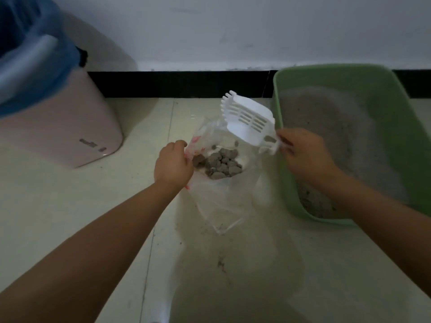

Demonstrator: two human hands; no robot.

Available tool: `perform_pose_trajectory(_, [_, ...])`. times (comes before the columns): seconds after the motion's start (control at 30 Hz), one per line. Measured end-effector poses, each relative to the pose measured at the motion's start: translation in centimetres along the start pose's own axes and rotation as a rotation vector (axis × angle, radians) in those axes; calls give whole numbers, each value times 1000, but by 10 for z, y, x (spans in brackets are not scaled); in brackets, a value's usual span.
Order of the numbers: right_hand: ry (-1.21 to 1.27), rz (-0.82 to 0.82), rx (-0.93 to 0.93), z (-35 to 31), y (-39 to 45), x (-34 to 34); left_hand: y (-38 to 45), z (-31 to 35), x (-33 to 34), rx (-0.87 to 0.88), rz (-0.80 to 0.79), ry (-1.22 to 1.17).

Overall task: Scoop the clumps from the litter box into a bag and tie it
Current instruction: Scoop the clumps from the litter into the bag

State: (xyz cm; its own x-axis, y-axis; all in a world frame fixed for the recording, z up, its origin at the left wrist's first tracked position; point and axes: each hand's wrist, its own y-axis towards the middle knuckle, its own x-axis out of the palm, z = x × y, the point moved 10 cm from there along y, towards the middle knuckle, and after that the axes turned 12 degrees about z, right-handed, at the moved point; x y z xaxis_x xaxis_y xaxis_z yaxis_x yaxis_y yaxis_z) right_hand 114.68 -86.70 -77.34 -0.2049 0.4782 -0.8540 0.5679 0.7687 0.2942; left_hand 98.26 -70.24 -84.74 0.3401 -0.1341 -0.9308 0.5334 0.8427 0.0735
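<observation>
Across the lower two thirds of the frame runs a pale, cream-toned tiled floor (70, 217), its grout lines thin and dark, dusted with grey specks and crumbs near the lower middle. Along the top stands a white painted wall (233, 31), met at its foot by a black skirting strip (179, 83).

At the upper left sits a pink, smooth-sided plastic bin (58, 134) with rounded corners, lined with a thin blue plastic liner (35, 66) that folds over its rim. At the right edge lies the green litter box (403, 141), a glossy rectangular tub with rounded corners, filled with fine grey litter (331, 127) heaped unevenly against its walls.

In the middle of the frame, on the floor between bin and box, stands the clear bag (221, 201), thin and crinkled, with red printing on its left lip. Inside it rests a heap of grey-brown, lumpy clumps (219, 163).

The left hand (173, 164) pinches the bag's left edge, fingers curled round the film, holding the mouth wide. The right hand (303, 152) grips the handle of the white scoop (249, 118), a rigid slotted plastic piece with a toothed front edge, tilted above the bag's mouth just left of the litter box. Its tray looks bare.
</observation>
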Motion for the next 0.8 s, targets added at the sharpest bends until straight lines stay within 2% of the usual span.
perform_pose_trajectory(0.1, [153, -32, 213, 29, -4, -11, 2, 28, 2, 98, 33, -3])
perform_pose_trajectory(0.17, [211, -13, 281, 39, -7, -21, 3, 48, 8, 136, 26, -37])
perform_pose_trajectory(0.37, [180, 3, 259, 48, -11, -20, 1, 69, 18, 111, 5, -62])
perform_pose_trajectory(0.47, [370, 53, 508, 70, -17, -23, 1, 69, 18, 132, 4, -44])
perform_pose_trajectory(0.57, [477, 73, 733, 109, -31, -34, 1, 83, 21, 233, 8, -56])
perform_pose_trajectory(0.67, [324, -33, 805, 149, -53, -44, -3, 116, 30, 418, 23, -113])
perform_pose_trajectory(0.8, [-34, -222, 774, 190, -83, -60, -22, 183, 54, 707, -8, -209])
